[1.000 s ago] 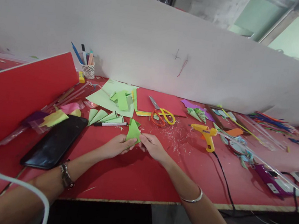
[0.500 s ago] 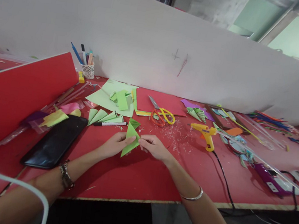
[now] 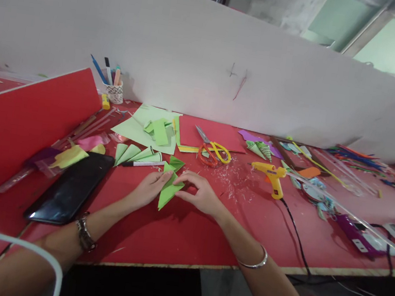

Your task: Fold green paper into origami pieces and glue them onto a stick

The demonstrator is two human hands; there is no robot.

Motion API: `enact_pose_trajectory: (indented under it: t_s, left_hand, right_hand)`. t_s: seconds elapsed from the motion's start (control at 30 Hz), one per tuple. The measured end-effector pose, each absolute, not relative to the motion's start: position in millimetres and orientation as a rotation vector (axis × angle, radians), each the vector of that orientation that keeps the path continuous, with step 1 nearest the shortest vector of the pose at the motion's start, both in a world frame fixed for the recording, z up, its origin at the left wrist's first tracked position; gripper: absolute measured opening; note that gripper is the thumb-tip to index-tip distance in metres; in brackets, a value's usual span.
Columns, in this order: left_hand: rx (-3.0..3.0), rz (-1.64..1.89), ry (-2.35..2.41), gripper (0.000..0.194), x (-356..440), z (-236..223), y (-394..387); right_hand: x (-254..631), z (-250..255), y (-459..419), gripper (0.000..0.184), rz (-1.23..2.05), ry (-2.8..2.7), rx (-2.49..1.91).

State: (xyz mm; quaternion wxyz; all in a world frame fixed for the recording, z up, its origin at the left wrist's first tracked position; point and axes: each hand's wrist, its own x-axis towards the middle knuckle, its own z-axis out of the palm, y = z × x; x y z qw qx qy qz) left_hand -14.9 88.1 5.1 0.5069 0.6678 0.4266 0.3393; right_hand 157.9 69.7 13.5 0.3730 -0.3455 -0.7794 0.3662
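A folded green paper piece [image 3: 169, 188] lies on the red table [image 3: 178, 233] between my two hands. My left hand [image 3: 147, 189] pinches its left edge, fingers pressed on the paper. On the right side, my right hand [image 3: 201, 193] grips the same piece with curled fingers. Several finished green paper cones [image 3: 134, 153] and a marker [image 3: 143, 163] lie just beyond the hands. Another small green folded scrap [image 3: 176, 163] sits right behind the piece.
A black phone [image 3: 70, 188] lies left of my hands, beside a raised red board [image 3: 20, 123]. Scissors [image 3: 211, 151], green sheets [image 3: 141, 128], a yellow glue gun [image 3: 270, 176] with its cord, a pen cup [image 3: 113, 89] and craft clutter at far right. White partition behind.
The green paper has been turned and lowered from upright to lying flat on the table. Both hands have stayed on it, and my right hand's fingers now arch over its edge.
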Motion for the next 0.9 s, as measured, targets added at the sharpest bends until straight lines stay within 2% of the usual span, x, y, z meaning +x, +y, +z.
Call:
enact_pose_trajectory:
  t_s: [0.5,0.6,0.7,0.9]
  left_hand:
    - [1.657,0.731,0.962,0.047,-14,3,81]
    - [1.714,0.716,0.938,0.047,-14,2,83]
    - [1.77,0.709,0.922,0.037,-15,-2,87]
    - [1.523,0.741,1.016,0.038,-15,2,88]
  right_hand:
    - [156,0,76,0.014,1.043,-1.753,-0.986]
    - [155,0,75,0.014,1.012,-1.776,-0.992]
    - [155,1,75,0.008,0.971,-1.814,-1.006]
    - [159,13,70,0.017,0.81,-1.934,-0.938]
